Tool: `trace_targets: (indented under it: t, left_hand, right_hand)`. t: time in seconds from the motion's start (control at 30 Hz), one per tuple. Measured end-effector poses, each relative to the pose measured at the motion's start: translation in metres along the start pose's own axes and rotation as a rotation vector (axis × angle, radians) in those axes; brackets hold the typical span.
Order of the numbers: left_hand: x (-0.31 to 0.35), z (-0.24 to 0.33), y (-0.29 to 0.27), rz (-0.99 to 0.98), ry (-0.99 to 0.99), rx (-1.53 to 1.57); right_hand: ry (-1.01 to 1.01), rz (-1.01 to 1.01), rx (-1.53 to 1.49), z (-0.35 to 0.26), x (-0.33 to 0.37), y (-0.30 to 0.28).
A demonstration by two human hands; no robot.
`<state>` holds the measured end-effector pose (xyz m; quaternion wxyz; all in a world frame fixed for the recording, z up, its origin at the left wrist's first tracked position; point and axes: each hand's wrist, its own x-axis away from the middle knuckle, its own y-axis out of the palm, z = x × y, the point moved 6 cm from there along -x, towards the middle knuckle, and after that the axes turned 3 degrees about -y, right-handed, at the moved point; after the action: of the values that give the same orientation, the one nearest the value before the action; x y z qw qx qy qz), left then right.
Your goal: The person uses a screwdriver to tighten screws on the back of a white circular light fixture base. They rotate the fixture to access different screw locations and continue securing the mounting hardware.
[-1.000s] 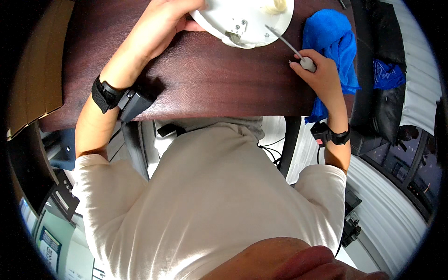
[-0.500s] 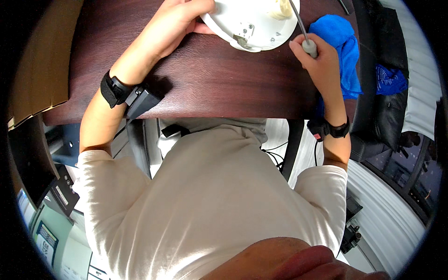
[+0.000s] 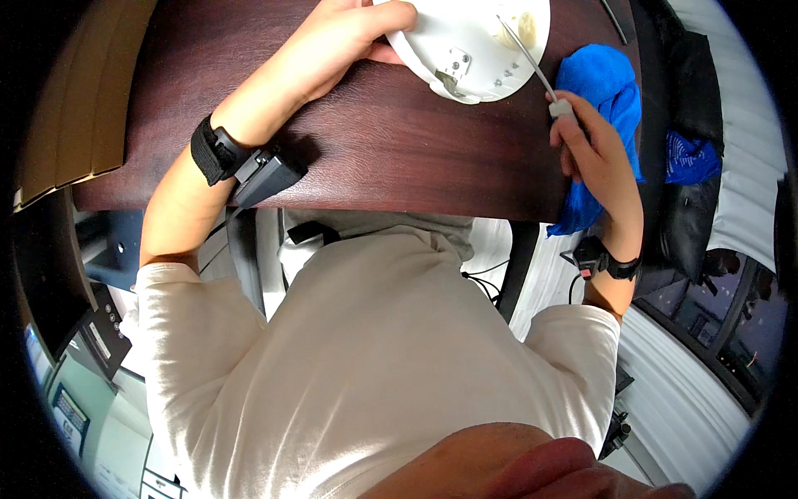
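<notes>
At the top of the view is a white round shell (image 3: 432, 46), cut off by the picture's edge. Inside it are a small metal bracket (image 3: 455, 62), several loose screws (image 3: 505, 77) and a round cream-coloured part (image 3: 522, 29). My left hand (image 3: 349, 37) is closed on the shell's left rim, thumb on top. A screwdriver (image 3: 562, 111) with a pale handle is in my right hand (image 3: 594, 145), fingers wrapped round it. Its thin shaft slants up and left over the shell, the tip beside the cream part. Whether the tip touches anything, I cannot tell.
The dark red-brown table (image 3: 374, 166) has a blue cloth (image 3: 600, 75) at its right, next to my right hand. A dark rod (image 3: 615, 21) lies at the upper right. Cardboard (image 3: 83, 100) stands at the left. Both wrists wear black straps with small devices.
My right hand has moved down and to the right with the screwdriver, whose shaft now slants more. The shell and my left hand appear slightly lower and further right.
</notes>
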<state>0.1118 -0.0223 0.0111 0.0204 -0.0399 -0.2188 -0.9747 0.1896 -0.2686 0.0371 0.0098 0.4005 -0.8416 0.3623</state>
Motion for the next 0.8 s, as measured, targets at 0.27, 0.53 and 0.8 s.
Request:
trace_targets:
  t: [0.27,0.53,0.8]
  left_hand:
    - [0.001,0.003,0.003,0.028,-0.009,-0.013]
    - [0.002,0.004,0.002,0.000,0.018,-0.013]
    - [0.003,0.006,0.004,-0.006,0.017,-0.017]
  right_hand:
    - [0.122,-0.264,-0.314,0.000,0.027,0.018]
    - [0.144,-0.323,-0.334,0.001,0.026,0.029]
    - [0.114,-0.312,-0.326,-0.003,0.025,0.027]
